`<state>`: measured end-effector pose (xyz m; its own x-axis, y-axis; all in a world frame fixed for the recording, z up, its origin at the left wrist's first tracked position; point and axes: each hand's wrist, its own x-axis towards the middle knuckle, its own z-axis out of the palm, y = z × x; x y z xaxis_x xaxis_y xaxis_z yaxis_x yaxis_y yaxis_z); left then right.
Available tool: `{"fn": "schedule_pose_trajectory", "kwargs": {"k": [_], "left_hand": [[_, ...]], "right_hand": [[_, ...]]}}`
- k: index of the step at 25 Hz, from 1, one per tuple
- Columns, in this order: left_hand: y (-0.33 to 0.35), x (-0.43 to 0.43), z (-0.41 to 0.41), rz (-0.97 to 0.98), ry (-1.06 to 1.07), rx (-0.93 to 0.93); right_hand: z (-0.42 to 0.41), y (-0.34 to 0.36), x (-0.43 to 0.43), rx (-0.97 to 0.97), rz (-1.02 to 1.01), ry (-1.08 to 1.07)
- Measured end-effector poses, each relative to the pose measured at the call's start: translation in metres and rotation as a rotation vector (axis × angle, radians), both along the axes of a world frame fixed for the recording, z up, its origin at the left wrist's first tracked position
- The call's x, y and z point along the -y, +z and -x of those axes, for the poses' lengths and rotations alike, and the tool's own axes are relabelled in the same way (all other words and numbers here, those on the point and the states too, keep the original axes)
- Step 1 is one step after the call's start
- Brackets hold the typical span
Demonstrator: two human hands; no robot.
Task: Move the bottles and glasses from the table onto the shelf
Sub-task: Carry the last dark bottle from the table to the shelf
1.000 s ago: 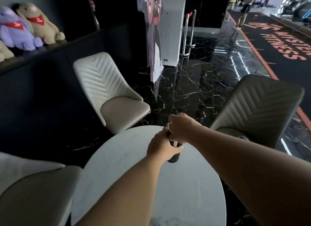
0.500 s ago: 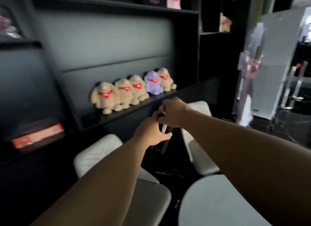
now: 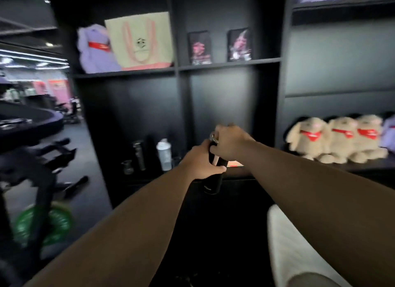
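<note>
Both hands hold a black bottle (image 3: 212,183) upright in the air in front of a black shelf unit (image 3: 181,107). My left hand (image 3: 199,163) wraps its middle, and my right hand (image 3: 229,143) covers its top, where a metal ring shows. In the shelf's lower left compartment stand a white bottle (image 3: 164,155), a dark slim bottle (image 3: 139,156) and a small glass (image 3: 127,167). The held bottle hangs to the right of them, level with that shelf board. The table is out of view.
Beige plush toys (image 3: 333,137) with red scarves sit on a ledge at the right. A tote bag (image 3: 140,40) and a purple plush toy (image 3: 96,49) fill an upper shelf. A pale chair (image 3: 299,248) is at the lower right. Gym gear and a green weight plate (image 3: 42,224) are at the left.
The view has swung left from the table to the shelf unit. Both hands have carried the black bottle off the table and hold it in front of the shelf.
</note>
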<state>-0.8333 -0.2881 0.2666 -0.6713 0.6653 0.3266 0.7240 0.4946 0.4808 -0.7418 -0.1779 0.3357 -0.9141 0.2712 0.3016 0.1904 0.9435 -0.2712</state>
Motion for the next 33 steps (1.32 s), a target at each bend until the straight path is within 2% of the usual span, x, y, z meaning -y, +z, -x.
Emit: {"fn": "schedule_pose_trajectory", "kwargs": {"k": [4, 7, 16, 22, 27, 33], "left_hand": [[-0.003, 0.087, 0.09, -0.013, 0.133, 0.047], [-0.013, 0.121, 0.152, -0.02, 0.208, 0.07], [-0.062, 0.119, 0.352, -0.001, 0.382, 0.104], [-0.118, 0.102, 0.474, -0.041, 0.459, 0.174], [-0.176, 0.094, 0.57, -0.065, 0.458, 0.228], [-0.211, 0.086, 0.638, -0.111, 0.437, 0.278]], "right_hand": [[0.108, 0.001, 0.073, 0.015, 0.028, 0.148], [0.185, -0.008, 0.103, 0.029, 0.001, 0.244], [0.409, -0.056, 0.098, 0.094, -0.044, 0.383], [0.542, -0.1, 0.09, 0.186, -0.112, 0.399], [0.635, -0.153, 0.09, 0.255, -0.163, 0.315], [0.711, -0.192, 0.094, 0.333, -0.186, 0.213]]}}
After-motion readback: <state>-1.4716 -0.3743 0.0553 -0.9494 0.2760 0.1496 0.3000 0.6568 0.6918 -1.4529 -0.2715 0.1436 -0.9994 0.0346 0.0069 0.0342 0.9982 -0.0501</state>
